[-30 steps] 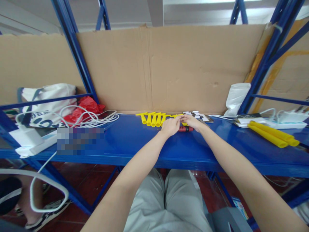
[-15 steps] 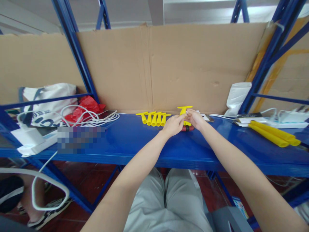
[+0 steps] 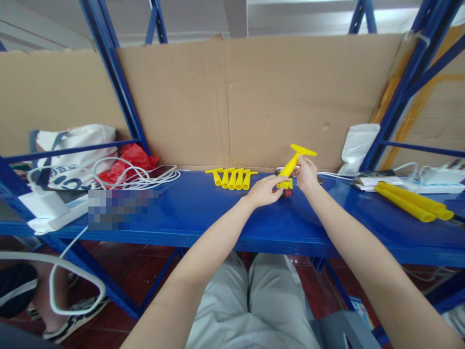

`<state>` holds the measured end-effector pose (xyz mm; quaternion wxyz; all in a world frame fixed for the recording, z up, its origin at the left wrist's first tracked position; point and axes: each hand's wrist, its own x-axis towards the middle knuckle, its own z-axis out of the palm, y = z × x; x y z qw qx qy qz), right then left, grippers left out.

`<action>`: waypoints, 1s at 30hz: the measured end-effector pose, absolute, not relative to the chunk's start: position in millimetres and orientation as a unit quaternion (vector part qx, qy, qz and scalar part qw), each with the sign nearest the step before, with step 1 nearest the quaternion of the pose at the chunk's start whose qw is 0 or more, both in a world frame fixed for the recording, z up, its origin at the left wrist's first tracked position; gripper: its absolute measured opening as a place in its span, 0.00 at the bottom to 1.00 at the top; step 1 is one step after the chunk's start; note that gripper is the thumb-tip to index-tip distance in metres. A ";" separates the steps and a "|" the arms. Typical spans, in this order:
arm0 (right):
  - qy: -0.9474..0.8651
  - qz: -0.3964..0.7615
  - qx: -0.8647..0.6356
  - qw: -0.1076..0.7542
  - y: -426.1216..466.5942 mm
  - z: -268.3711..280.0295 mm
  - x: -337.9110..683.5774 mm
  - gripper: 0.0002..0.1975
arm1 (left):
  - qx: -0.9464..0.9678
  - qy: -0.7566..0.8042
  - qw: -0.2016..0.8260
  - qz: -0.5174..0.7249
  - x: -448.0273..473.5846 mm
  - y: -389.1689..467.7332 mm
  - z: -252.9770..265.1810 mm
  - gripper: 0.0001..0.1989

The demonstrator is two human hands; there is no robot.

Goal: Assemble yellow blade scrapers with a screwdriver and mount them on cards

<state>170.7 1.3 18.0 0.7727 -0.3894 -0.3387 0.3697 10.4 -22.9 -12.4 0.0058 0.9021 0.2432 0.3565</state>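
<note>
A yellow T-shaped plastic piece with a tubular handle is tilted above the back of the shelf, its crossbar up and to the right. Near the crossbar, the fingers of my right hand are closed on it. My left hand grips the lower end of the same handle. Below the hands lie a dark red object with a black part and another small yellow bit, both partly hidden. To the left, several like yellow T-shaped pieces stand in a row.
Yellow tubes lie on the right of the blue shelf, near a power strip and a white pouch. Left are coiled white cables, a red bag and a cloth bag. Cardboard backs the shelf.
The T-shaped piece has risen and tilted, its crossbar now higher and farther right. My right hand has moved right with its upper end; my left hand stays at the lower end.
</note>
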 end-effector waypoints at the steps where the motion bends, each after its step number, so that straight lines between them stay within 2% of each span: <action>1: -0.332 0.351 -0.392 0.783 2.6 17.8 172.2 0.05 | 0.904 0.240 0.010 0.353 10.4 -23.4 -12.4 0.19; 7: -0.318 0.295 -0.406 0.804 8.2 15.7 178.5 0.06 | 0.912 0.242 0.015 0.332 11.2 -21.0 -14.8 0.18; 14: -0.305 0.325 -0.389 0.807 7.0 15.5 179.9 0.05 | 0.914 0.250 0.006 0.320 10.2 -21.0 -15.0 0.21; 23: -0.347 0.399 -0.393 0.753 -3.1 14.7 167.2 0.14 | 0.904 0.299 -0.021 0.304 9.8 -23.7 -12.4 0.24; 30: -0.398 0.446 -0.401 0.694 -11.8 13.9 155.8 0.09 | 0.889 0.367 -0.043 0.269 9.9 -25.2 -11.2 0.24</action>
